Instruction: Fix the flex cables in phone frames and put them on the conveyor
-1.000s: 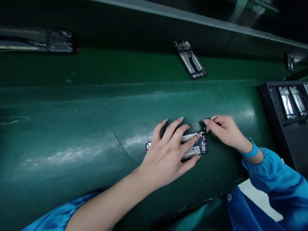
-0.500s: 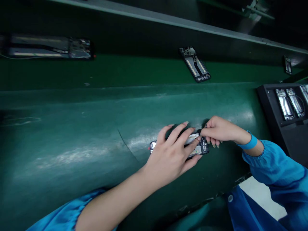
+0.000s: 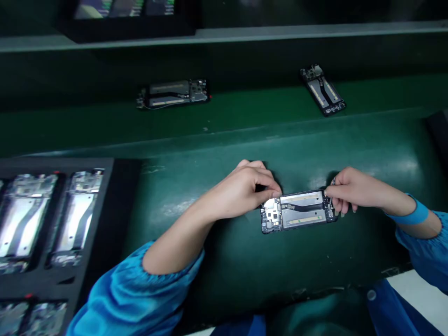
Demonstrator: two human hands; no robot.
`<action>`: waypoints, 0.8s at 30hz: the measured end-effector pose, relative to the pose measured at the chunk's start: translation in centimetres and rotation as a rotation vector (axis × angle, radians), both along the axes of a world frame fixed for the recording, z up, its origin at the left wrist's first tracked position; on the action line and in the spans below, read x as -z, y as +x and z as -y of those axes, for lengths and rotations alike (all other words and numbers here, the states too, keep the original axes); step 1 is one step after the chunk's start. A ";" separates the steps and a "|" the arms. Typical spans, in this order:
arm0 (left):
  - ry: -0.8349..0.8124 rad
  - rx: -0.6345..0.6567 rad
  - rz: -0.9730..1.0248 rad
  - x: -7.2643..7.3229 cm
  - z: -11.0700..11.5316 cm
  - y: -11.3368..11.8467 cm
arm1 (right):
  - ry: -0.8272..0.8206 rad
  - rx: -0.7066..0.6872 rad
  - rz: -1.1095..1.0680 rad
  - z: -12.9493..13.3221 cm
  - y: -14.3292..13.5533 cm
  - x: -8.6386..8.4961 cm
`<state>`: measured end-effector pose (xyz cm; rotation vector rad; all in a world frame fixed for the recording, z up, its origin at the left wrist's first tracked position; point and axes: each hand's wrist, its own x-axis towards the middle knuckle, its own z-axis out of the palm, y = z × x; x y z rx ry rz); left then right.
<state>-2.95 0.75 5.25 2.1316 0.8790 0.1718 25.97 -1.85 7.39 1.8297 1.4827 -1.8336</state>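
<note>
An opened phone [image 3: 303,212] lies flat on the green mat, its circuit board at the left end and a dark ribbon cable along its bare metal middle. My left hand [image 3: 247,189] is closed in a pinch at the phone's upper edge, near the board; whatever lies between the fingertips is too small to make out. At the phone's right end my right hand [image 3: 353,189] is closed, thumb and forefinger touching the upper right corner. From its curled fingers sticks a thin metal tool [image 3: 333,181], perhaps tweezers, mostly hidden.
Along the back strip lie two more opened phones, one lengthwise [image 3: 175,93] and one slanted [image 3: 324,91]. A black tray [image 3: 105,205] with several opened phones stands at the left. Above the ledge is a dark box [image 3: 129,30] with lit panels; another black edge [image 3: 437,135] shows far right.
My left hand has lifted from lying spread over the phone and moved to its left end, now pinching. My right hand stays at the right end. The view has swung left, showing the left tray.
</note>
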 end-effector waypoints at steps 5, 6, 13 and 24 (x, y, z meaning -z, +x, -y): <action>0.003 0.004 0.011 -0.1 0.0 0.1 | 0.021 0.003 -0.030 0.2 0.1 0.2; 0.003 0.007 0.013 -0.1 0.0 0.0 | 0.024 0.005 -0.029 0.2 0.2 0.3; 0.060 0.038 -0.015 -0.5 -0.3 0.2 | 0.049 0.032 -0.033 0.5 0.2 0.6; 0.111 0.069 -0.006 -0.4 -0.1 2.1 | 0.109 0.036 -0.054 0.7 0.2 1.2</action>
